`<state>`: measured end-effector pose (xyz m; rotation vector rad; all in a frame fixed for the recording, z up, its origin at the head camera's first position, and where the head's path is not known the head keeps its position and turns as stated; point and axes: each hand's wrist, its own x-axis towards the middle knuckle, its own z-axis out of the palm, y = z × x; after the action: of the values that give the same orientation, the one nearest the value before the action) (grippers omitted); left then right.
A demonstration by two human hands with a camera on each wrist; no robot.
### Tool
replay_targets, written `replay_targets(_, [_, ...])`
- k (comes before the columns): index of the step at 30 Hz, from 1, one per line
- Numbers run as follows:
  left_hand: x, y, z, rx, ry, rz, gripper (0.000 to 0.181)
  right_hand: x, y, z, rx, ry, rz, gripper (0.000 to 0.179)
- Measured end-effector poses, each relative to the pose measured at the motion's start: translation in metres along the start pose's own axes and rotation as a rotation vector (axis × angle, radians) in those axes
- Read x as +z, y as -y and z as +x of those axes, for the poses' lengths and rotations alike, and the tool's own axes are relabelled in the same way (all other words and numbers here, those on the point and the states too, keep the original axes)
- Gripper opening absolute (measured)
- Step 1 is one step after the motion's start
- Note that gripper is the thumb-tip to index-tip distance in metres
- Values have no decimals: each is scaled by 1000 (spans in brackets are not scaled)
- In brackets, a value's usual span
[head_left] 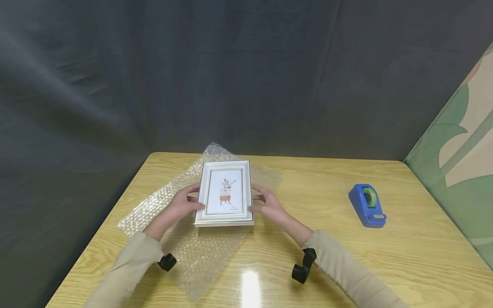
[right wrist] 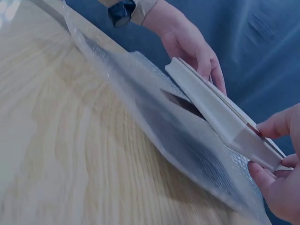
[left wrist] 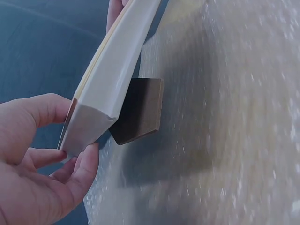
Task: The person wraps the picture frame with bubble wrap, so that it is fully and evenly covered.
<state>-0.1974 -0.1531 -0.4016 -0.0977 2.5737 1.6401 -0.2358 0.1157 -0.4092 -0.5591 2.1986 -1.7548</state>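
Observation:
A white picture frame (head_left: 225,192) with a plant print is held a little above a sheet of bubble wrap (head_left: 181,239) on the wooden table (head_left: 385,256). My left hand (head_left: 191,200) grips its left edge and my right hand (head_left: 262,202) grips its right edge. In the left wrist view my thumb and fingers (left wrist: 70,159) pinch a corner of the frame (left wrist: 112,79), and a brown back stand (left wrist: 140,110) hangs over the wrap (left wrist: 225,122). In the right wrist view the tilted frame (right wrist: 220,115) sits between both hands, my right hand (right wrist: 276,173) at its near corner.
A blue tape dispenser (head_left: 367,205) stands on the right of the table. A dark cloth backdrop (head_left: 231,72) hangs behind the table, and a green patterned panel (head_left: 458,162) borders the right side.

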Motion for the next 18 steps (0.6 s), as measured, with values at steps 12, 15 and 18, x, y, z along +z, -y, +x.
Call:
replay_targets(12, [-24, 25, -4, 28, -11, 52, 70, 37, -1, 16, 32, -9, 97, 65])
replay_targets(15, [-27, 30, 1, 12, -13, 43, 68, 42, -5, 20, 46, -8, 96, 65])
replay_targets(18, [-30, 35, 6, -16, -9, 32, 68, 46, -8, 23, 62, 0, 100, 65])
